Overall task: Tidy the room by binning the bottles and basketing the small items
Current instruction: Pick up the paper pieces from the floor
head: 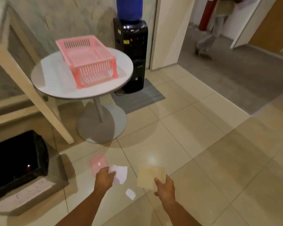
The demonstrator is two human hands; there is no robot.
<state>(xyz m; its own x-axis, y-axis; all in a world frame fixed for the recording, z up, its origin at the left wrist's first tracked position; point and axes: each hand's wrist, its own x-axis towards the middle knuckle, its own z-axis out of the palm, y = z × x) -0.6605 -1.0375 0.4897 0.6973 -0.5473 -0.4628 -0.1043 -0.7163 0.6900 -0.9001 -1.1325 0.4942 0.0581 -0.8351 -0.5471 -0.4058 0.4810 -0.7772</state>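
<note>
A pink slatted basket stands on a round grey table at the upper left. My left hand holds a pink square card and a white sheet of paper low over the floor. In my right hand is a beige square pad, pinched at its lower corner. A small white tag lies on the tiles between my two hands. A bin lined with a black bag sits at the lower left.
A black water dispenser with a blue bottle stands behind the table, on a grey mat. A beige counter leg slants down at the left. Another person walks in the corridor at the upper right. Beige floor tiles stretch to the right.
</note>
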